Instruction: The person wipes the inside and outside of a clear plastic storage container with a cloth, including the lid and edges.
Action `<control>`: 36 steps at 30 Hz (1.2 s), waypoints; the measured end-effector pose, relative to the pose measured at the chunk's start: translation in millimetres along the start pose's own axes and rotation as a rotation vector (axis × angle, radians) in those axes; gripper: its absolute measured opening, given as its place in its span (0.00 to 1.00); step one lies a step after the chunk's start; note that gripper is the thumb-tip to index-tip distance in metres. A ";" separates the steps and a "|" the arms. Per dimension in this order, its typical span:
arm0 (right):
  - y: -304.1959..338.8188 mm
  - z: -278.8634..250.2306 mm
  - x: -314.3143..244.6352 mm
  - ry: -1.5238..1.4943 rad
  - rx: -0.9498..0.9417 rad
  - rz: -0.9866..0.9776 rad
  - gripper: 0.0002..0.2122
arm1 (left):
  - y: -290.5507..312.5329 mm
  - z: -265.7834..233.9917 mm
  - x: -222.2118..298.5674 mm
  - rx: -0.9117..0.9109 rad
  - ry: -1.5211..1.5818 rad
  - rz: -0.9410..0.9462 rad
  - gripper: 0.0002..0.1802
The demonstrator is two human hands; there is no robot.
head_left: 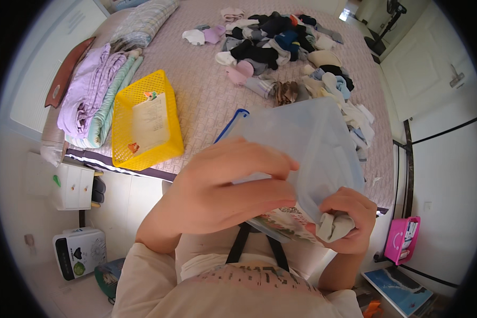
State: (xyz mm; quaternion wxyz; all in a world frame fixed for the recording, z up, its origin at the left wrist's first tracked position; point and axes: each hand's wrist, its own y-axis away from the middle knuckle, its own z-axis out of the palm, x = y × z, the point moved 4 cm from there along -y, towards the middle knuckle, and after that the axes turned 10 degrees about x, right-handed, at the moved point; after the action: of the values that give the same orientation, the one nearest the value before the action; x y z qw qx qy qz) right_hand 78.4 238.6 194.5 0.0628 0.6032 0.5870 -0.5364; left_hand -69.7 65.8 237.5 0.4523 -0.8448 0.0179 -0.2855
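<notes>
In my right hand (358, 214) is a rolled light-grey sock (335, 227), with the fingers curled round it. That hand is at the near right corner of a translucent plastic storage box (307, 122), which is tilted in front of me and has a blue clip handle (233, 123). My left hand (228, 185) reaches across the box's near side. Its fingers are stretched out and I see nothing between them. A panel with a floral print (283, 220) shows below, partly hidden by the left hand. The inside of the box is mostly covered.
A pile of loose socks and small clothes (270, 47) spreads over the bed (196, 69), running down its right side. A yellow basket (175, 138) with a paper inside sits at the left, beside folded lilac bedding (85, 100). A pink basket (403, 238) is on the right.
</notes>
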 end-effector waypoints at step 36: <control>-5.0 8.0 2.8 -0.023 0.022 -0.061 0.16 | 58.1 32.9 -8.4 0.428 -0.418 0.296 0.19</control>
State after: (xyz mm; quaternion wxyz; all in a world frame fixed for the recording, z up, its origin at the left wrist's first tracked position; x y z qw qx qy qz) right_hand 69.3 236.2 191.9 0.0464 0.5794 0.5984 -0.5514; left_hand -47.1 58.7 174.5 0.6501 -0.7590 -0.0131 -0.0342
